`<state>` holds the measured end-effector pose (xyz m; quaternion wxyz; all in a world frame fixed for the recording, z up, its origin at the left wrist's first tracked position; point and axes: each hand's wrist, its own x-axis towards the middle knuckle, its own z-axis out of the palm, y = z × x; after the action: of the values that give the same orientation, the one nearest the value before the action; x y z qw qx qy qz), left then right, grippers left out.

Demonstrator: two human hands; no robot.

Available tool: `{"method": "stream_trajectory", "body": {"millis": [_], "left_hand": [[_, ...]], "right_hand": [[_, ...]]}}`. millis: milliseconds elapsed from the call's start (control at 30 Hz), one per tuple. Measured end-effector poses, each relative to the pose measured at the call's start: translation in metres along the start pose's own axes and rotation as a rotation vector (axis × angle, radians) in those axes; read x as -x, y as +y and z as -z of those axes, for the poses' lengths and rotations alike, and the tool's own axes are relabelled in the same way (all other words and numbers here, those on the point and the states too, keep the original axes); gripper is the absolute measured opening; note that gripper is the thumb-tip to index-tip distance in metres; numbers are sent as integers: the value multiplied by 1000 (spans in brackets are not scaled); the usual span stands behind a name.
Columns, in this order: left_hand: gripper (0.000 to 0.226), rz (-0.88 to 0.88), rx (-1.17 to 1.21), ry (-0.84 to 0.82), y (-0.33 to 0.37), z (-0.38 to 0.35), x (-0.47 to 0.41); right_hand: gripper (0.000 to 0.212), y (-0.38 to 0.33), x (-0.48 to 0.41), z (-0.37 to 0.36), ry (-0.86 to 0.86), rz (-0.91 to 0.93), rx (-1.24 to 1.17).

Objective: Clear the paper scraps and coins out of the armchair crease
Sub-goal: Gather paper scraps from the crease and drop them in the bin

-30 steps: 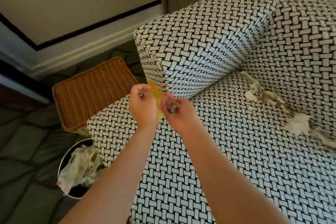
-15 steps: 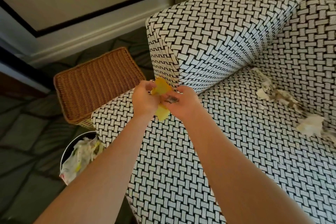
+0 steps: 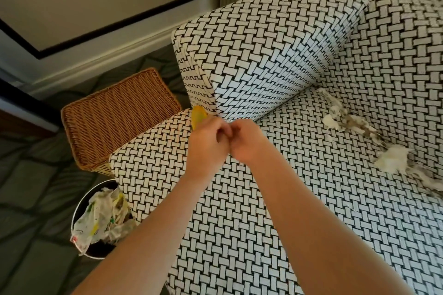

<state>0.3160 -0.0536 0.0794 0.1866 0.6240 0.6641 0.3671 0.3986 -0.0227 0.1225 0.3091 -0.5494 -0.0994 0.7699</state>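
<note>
My left hand (image 3: 207, 145) and my right hand (image 3: 250, 141) are pressed together, knuckles touching, above the front left corner of the armchair seat (image 3: 275, 199). The left hand pinches a yellow paper scrap (image 3: 197, 118) that sticks up beside the armrest (image 3: 263, 55). My right hand's fingers are curled in; what they hold is hidden now, though small grey coins showed there in the earlier frames. White and grey paper scraps (image 3: 345, 120) lie along the crease under the backrest, with a bigger white wad (image 3: 393, 160) farther right.
A round bin (image 3: 76, 215) with crumpled paper and plastic stands on the dark floor at the seat's front left corner. Behind it is a brown wicker basket (image 3: 115, 115). A pale wall with skirting runs along the left.
My hands came together from slightly apart and now touch. The yellow scrap shifted to the left of my left hand. The coins in my right hand are no longer visible.
</note>
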Motion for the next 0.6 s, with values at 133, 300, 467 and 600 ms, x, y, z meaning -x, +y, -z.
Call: {"method": "stream_trajectory", "body": {"millis": [133,300,467,600], "left_hand": [[23,-44,15,-259,18,-24,-3],[24,166,-70,-496,31,-64,-27],[21,343,-90,-643,36,-97,-53],[18,380,-187,-799,31,-121,-75]], "right_hand": [[30,-4,-22,41,123,11,-161],[30,-21,-32,89,222,49,-158],[30,-36,-56,139,535,302,595],[27,-52,-77,162,592,413,808]]}}
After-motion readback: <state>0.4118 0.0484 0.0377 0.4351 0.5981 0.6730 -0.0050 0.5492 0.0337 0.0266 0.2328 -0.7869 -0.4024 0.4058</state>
